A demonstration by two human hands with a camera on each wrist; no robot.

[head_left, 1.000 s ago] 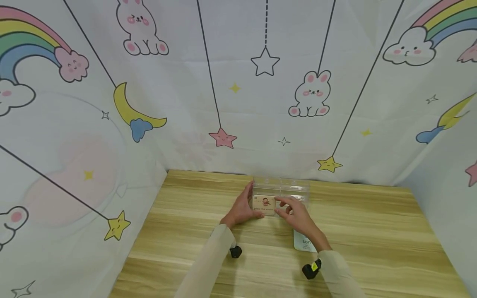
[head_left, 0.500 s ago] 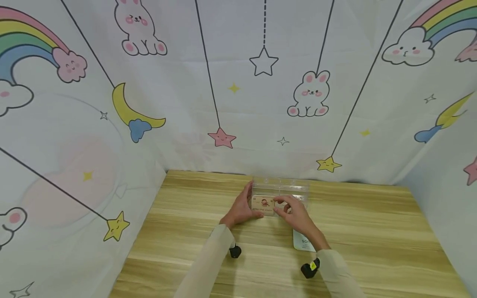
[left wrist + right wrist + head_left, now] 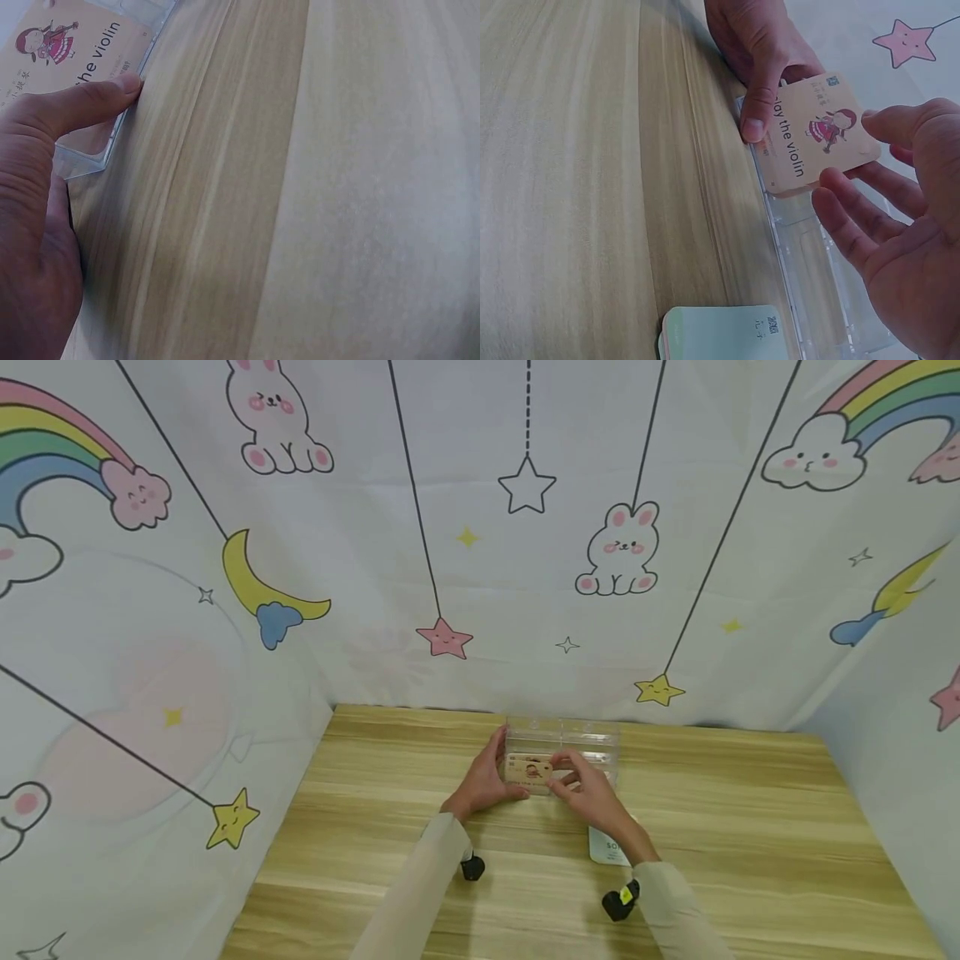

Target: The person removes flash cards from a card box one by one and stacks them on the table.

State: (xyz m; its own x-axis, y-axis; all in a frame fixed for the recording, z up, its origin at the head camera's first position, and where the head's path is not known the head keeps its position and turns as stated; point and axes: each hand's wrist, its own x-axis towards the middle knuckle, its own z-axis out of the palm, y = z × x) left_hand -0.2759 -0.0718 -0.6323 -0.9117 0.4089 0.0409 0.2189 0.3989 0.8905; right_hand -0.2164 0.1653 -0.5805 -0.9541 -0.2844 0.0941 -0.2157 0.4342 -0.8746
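Note:
A clear plastic case [image 3: 591,737] with compartments lies near the back of the table. In its left compartment sits a beige flash card [image 3: 529,770] printed with a violin player; the right wrist view shows the words "play the violin" on it. My left hand [image 3: 483,782] grips the case's left end, its thumb [image 3: 94,101] over the front edge and the card. My right hand [image 3: 591,791] pinches the card's right end, thumb on the printed face [image 3: 802,135] and fingers at the edge and beneath. The case's right compartment lies partly behind my right hand.
A small stack of mint-green cards [image 3: 727,334] lies on the wooden table [image 3: 360,827] just in front of the case, partly under my right wrist in the head view. Behind the table hangs a white cloth [image 3: 360,568] with cartoon prints.
My right hand's fingers have shifted slightly left onto the card's right end, and the card now sits a little tilted there. My left hand has stayed on the case.

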